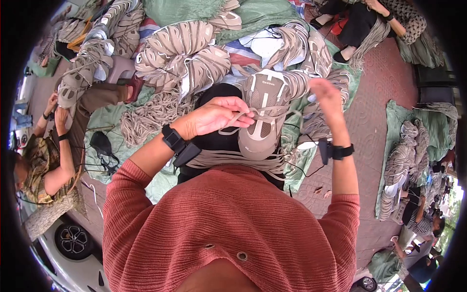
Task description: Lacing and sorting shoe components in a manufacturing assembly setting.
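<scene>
A taupe-and-grey sneaker (262,138) rests on my lap, its toe toward me. My left hand (221,116) is at its left side, thumb and fingers closed in a pinch on a flat taupe shoelace (265,118) that crosses the upper. My right hand (329,100) is raised to the right of the shoe, its fingers smeared by motion. A loose curve of lace shows between the shoe and that hand; whether the hand grips it is unclear. More laces (224,158) lie in a bundle across my lap.
Rows of similar shoe uppers (182,41) lie ahead on green sheeting (175,10). A heap of laces (151,119) is at left. A co-worker (48,170) at left handles shoes; another person (357,27) sits at far right. A car (68,263) stands lower left.
</scene>
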Tool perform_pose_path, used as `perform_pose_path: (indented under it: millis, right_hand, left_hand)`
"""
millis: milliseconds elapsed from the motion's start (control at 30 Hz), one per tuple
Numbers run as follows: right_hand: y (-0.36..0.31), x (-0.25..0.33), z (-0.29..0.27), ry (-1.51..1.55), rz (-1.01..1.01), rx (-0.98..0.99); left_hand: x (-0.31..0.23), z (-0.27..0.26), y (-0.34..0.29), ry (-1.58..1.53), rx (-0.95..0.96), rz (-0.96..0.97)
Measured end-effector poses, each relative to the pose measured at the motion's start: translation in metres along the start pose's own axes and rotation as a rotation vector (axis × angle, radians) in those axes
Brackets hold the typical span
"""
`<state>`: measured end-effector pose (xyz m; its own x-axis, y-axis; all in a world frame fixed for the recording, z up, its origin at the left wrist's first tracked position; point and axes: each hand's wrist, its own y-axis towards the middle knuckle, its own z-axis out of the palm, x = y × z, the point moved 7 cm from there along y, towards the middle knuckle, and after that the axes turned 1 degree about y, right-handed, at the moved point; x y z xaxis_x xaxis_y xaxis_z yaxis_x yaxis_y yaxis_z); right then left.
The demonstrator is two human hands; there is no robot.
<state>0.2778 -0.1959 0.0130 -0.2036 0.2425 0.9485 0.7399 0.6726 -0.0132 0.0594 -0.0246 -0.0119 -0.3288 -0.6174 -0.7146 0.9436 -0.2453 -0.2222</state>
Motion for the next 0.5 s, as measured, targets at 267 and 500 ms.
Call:
perform_pose_path:
  millis: [267, 500]
  right_hand:
    - [-0.022, 0.057, 0.116, -0.808, -0.350, 0.376]
    - [-0.024, 0.036, 0.131, -0.778, -0.235, 0.624]
  left_hand:
    - [0.023, -0.038, -0.012, 0.460, -0.298, -0.375]
    - [-0.037, 0.027, -0.009, 2.045, -0.332, 0.416]
